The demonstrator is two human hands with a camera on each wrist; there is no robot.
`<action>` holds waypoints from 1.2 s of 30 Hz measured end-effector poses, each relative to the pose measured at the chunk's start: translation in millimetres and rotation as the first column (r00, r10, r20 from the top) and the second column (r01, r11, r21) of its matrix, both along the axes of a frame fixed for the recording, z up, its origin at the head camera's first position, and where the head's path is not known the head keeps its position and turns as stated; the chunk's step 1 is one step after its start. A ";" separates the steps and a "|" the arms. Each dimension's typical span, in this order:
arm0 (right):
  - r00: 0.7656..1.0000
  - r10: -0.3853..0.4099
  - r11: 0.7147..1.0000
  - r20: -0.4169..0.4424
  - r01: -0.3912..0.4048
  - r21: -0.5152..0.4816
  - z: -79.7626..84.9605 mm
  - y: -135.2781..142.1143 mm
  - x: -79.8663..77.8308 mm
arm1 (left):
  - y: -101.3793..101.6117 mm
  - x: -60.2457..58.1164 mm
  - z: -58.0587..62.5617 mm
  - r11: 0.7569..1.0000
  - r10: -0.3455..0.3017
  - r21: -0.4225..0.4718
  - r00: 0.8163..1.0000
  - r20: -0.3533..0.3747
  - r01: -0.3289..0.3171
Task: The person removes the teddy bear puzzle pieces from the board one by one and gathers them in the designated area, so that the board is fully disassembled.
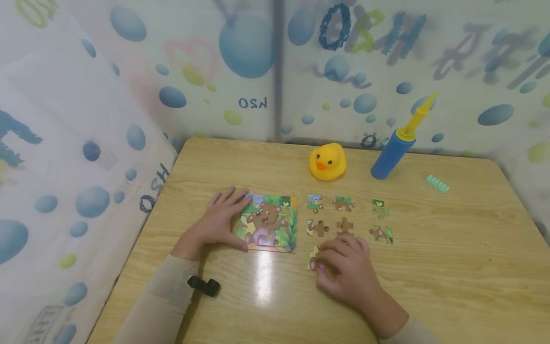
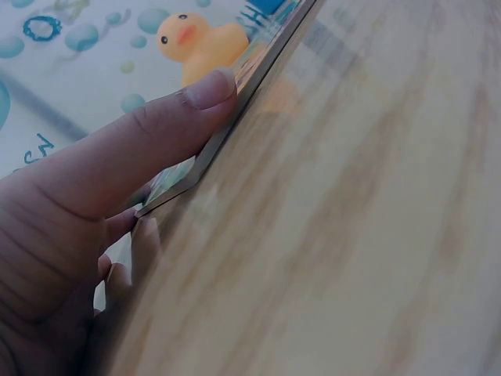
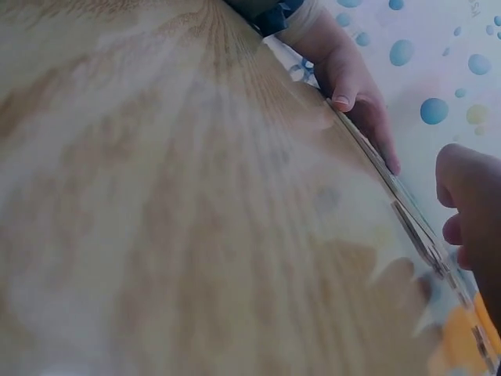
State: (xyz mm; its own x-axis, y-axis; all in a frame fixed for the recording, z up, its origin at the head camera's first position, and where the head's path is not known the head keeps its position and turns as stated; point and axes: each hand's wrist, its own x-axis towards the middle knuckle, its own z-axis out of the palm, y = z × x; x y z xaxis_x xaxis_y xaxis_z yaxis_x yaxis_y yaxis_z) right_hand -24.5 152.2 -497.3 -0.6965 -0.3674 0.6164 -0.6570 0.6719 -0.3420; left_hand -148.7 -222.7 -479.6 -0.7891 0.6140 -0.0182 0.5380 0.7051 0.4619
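Observation:
My left hand (image 1: pixel 221 222) grips the left side of a square bear jigsaw board (image 1: pixel 275 215), fingers at its upper left and thumb (image 2: pixel 156 145) along the near edge. The board lies on the table with a brown bear on green. Just right of it, my right hand (image 1: pixel 350 270) has its fingers curled low over the table. Thumb and index finger pinch a puzzle piece with a pink spot (image 1: pixel 321 266), mostly hidden by the hand, right at the lower-left puzzle piece (image 1: pixel 312 258). In the right wrist view the right hand (image 3: pixel 473 211) shows at the edge.
Several loose puzzle pieces lie in rows right of the board, among them a brown one (image 1: pixel 344 225) and one with leaves (image 1: pixel 381 234). Behind them stand a yellow rubber duck (image 1: pixel 328 162) and a blue pump (image 1: pixel 393 155). A mint toy brick (image 1: pixel 437 183) lies far right.

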 end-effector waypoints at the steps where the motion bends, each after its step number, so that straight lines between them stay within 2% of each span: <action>1: 1.000 0.000 1.000 -0.007 0.000 -0.010 0.3 -1.2 -0.9 | -0.2 0.2 -0.2 1.000 0.003 -0.003 1.000 0.004 -0.003; 8: 0.999 0.012 1.000 -0.046 -0.013 -0.028 3.4 -16.1 -9.2 | -0.6 -0.1 -2.3 1.000 0.007 -0.013 1.000 0.013 -0.007; 16: 0.999 0.021 0.998 0.033 -0.023 0.064 5.3 -49.2 -22.3 | -1.4 -1.7 -0.4 1.000 0.011 -0.026 1.000 0.008 -0.011; 23: 0.999 0.041 0.996 -0.034 -0.039 0.075 5.7 -82.5 -27.3 | 0.6 -0.2 1.8 1.000 0.010 -0.002 1.000 0.016 -0.010; 27: 1.000 -0.005 0.992 0.009 0.004 0.123 8.9 -97.1 -29.9 | 0.9 -0.1 2.2 1.000 0.012 -0.001 1.000 0.021 -0.012; 33: 0.982 -0.154 0.968 0.110 0.128 0.214 9.7 -110.4 -37.6 | 0.9 -0.6 2.2 1.000 0.017 -0.013 1.000 0.017 -0.017; 36: 0.979 -0.159 0.967 0.125 0.129 0.220 7.2 -112.6 -40.4 | 1.0 -0.3 2.9 1.000 0.017 -0.012 1.000 0.021 -0.017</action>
